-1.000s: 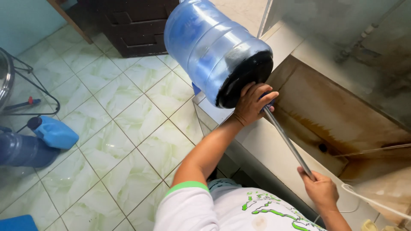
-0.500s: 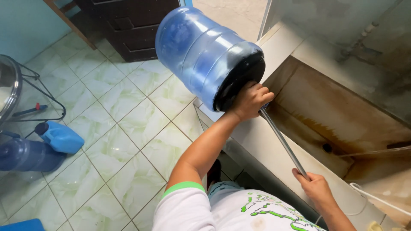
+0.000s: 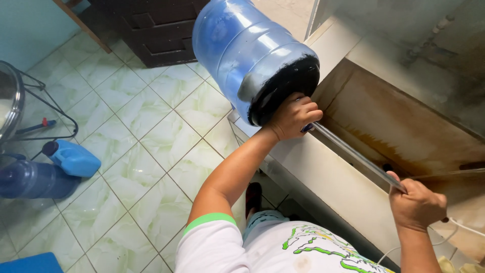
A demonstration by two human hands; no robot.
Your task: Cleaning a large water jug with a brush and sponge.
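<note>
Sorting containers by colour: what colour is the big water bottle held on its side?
Translucent blue, darkened black around the neck end: the large plastic water bottle, head view.

— What colour is the big water jug (image 3: 242,50) at twelve o'clock?

— Translucent blue, with a black shoulder at its neck end and pale glints along the ribs.

— And the rod (image 3: 353,156) running toward four o'clock?

— Shiny silver-grey metal.

— The floor (image 3: 151,136)?

— Pale green tiles with white marbled veining and thin grey grout lines.

— Anything at nine o'clock?

— A bright blue canister (image 3: 73,157) with a black cap, and beside it a darker blue bottle (image 3: 30,179).

— The trough (image 3: 404,126) at three o'clock?

— Off-white rim, its inner wall stained brown and rust-orange.

— The shirt (image 3: 283,247) at six o'clock?

— White, green band on the sleeve hem, green and yellow print on the front.

— The cabinet (image 3: 156,30) at eleven?

— Dark brown, almost black.
</note>
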